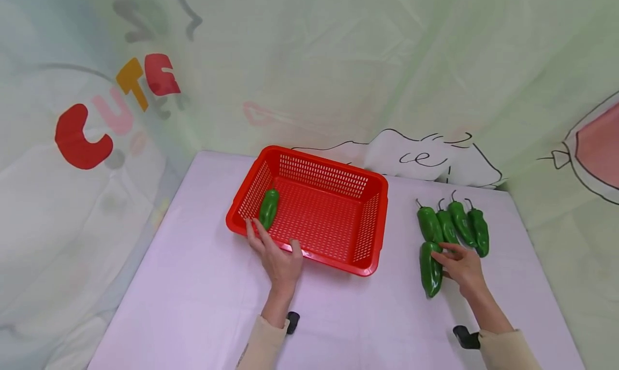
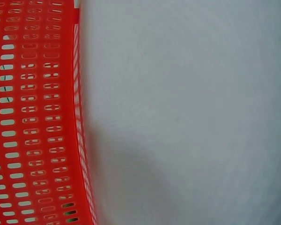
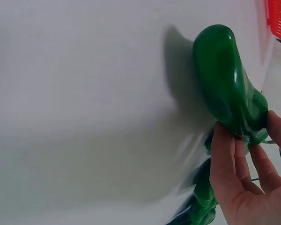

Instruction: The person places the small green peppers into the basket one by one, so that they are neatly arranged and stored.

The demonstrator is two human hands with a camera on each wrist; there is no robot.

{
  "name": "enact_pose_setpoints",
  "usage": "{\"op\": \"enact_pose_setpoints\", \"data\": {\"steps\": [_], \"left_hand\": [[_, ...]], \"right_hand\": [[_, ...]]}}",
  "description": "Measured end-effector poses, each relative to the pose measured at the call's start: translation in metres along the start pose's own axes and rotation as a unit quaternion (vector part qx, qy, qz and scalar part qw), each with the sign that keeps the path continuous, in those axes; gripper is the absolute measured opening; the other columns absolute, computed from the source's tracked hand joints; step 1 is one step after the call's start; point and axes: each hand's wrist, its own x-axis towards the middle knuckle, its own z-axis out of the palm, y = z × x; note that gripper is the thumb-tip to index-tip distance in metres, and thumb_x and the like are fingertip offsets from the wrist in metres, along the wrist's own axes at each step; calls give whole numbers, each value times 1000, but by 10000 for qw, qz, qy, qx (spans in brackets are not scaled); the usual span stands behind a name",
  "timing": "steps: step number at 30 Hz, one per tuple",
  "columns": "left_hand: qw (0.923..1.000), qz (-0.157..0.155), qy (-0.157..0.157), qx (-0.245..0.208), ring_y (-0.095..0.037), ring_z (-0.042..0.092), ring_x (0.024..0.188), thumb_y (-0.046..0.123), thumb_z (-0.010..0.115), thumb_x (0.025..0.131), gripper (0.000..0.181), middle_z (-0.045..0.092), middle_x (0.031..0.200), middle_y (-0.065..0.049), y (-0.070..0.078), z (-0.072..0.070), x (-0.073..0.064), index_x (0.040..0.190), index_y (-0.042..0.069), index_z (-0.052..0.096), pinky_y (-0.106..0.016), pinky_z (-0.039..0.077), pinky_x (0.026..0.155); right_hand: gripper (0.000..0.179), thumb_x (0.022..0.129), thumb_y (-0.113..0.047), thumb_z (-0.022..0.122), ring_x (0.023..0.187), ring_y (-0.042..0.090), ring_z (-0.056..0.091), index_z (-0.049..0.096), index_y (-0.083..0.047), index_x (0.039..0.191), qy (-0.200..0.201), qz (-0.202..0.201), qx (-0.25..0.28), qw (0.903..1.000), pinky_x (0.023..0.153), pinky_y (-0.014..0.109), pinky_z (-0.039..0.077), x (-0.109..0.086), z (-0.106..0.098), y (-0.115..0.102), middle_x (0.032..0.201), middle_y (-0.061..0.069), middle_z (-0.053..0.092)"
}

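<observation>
At the right, my right hand (image 1: 461, 265) pinches a glossy green pepper (image 1: 430, 273) near its upper end, thumb on one side and fingers on the other. In the right wrist view this pepper (image 3: 220, 70) points its rounded tip away from the hand and casts a shadow on the cloth. My left hand (image 1: 280, 262) rests on the front rim of a red plastic basket (image 1: 319, 168), fingers spread and fairly straight. Another green pepper (image 1: 268, 209) lies inside the basket against its left side. The left wrist view shows the basket's slotted wall (image 2: 37, 112) but not the hand.
Several green peppers with stems (image 1: 459, 219) lie in a row just beyond the right hand. A pale cloth (image 1: 358, 316) covers the table. Printed fabric (image 1: 338, 64) hangs behind and at both sides, close to the basket's back edge.
</observation>
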Motion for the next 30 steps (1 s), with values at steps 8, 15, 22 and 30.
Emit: {"op": "enact_pose_setpoints", "data": {"steps": [8,15,22,30], "left_hand": [[10000,53,45,-2,-28,15,146,14,65,76,98,10,159,-17,1,1,0,158,5,12,-53,36,107],[10000,-2,17,-13,-26,15,146,10,67,75,101,12,158,-20,0,1,0,158,7,11,-52,36,107],[10000,4,-6,19,-29,15,146,13,64,77,98,6,161,-10,-1,3,-1,158,6,11,-52,36,107],[10000,5,43,28,-29,16,146,16,61,79,94,6,161,-11,-1,1,-1,158,5,12,-51,37,107]], "right_hand": [[54,96,-17,63,72,-1,59,45,9,140,52,36,375,9993,68,29,58,6,-8,-21,96,6,63],[61,96,-23,62,77,-6,58,40,6,146,-65,-26,881,9961,73,29,58,13,-13,-46,91,-12,57],[65,96,-26,63,80,-3,60,39,3,148,-257,-153,1287,9912,74,26,57,16,-10,-69,94,-11,57],[64,96,-29,62,82,1,61,39,-4,150,-400,-232,1426,9887,76,26,56,18,-1,-102,96,-10,59]]}}
